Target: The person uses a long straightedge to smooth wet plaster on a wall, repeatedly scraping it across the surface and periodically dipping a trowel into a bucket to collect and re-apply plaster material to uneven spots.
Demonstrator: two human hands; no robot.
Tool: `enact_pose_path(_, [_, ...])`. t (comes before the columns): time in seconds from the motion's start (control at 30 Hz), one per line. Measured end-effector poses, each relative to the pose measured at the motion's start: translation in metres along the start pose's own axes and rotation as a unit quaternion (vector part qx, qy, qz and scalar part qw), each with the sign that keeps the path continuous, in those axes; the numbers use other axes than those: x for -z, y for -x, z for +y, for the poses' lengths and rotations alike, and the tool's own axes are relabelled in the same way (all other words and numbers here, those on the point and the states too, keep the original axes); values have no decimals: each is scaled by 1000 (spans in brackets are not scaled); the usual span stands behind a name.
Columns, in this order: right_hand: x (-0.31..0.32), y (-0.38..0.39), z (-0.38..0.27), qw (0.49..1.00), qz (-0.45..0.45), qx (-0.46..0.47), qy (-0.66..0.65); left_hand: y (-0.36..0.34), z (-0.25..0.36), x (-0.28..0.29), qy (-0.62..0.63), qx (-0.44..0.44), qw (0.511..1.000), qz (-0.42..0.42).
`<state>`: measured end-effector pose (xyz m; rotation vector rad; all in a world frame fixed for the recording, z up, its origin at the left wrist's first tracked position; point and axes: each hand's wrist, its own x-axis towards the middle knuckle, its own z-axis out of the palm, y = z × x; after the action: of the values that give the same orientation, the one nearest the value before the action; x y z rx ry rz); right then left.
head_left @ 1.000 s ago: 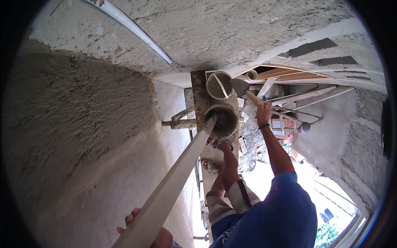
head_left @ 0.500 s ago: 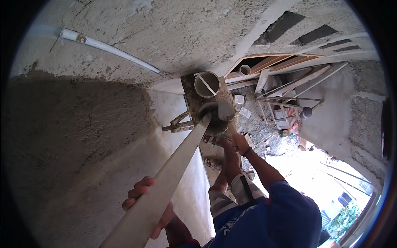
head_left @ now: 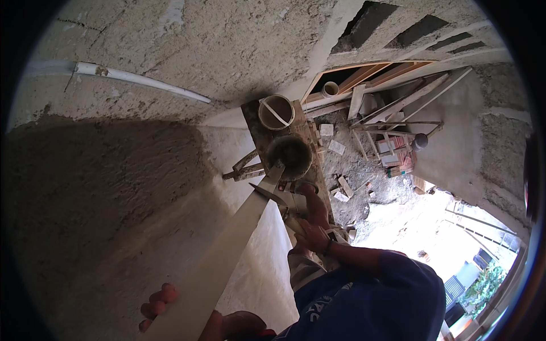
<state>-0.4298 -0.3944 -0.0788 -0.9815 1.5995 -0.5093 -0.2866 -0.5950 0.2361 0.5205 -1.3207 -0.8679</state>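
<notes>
A long pale straightedge board [head_left: 230, 250] slants up from the lower left, its far tip over the near rim of a dark mortar bucket [head_left: 310, 165]. My left hand [head_left: 161, 300] is closed around the board's near part, fingers on one edge and the rest of the hand at the other. In my right hand [head_left: 311, 236] is the handle of a trowel [head_left: 268, 194]. The trowel's blade, seen nearly edge-on, lies across the board near its far end; whether it presses on the surface I cannot tell.
Both buckets stand on a wooden plank platform [head_left: 250, 111]; the farther bucket [head_left: 276, 112] has a white strip across its mouth. My feet are on it too. Dark wet plaster [head_left: 108, 187] covers the left wall, below a white pipe [head_left: 142, 82]. A wooden trestle [head_left: 392, 133] stands right.
The trowel has come from above the mortar bucket down and left onto the board, my right hand with it. My left hand and the board have shifted lower left.
</notes>
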Motion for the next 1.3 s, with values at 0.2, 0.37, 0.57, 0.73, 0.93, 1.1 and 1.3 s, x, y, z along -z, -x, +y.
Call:
enact_pose_path(0.2, [-27,-63,65,993,27,-68,91,-17,54,3,-59,62,995,44])
enact_pose_path(0.37, [-36,-119,106,972,106,-122,170,-37,92,8,-63,62,995,43])
enact_pose_path(0.57, [-20,-172,134,961,99,-202,160,-40,116,19,-29,59,997,50])
enact_pose_path(0.73, [8,-101,86,988,139,-52,51,-37,121,31,-43,58,996,51])
enact_pose_path(0.93, [-4,-4,20,980,14,102,169,-34,126,38,-83,54,994,51])
enact_pose_path(1.1, [-28,-89,95,984,101,51,138,-43,139,32,-22,48,998,16])
enact_pose_path(1.3, [-15,-184,134,971,-9,-160,180,-51,149,36,32,81,995,42])
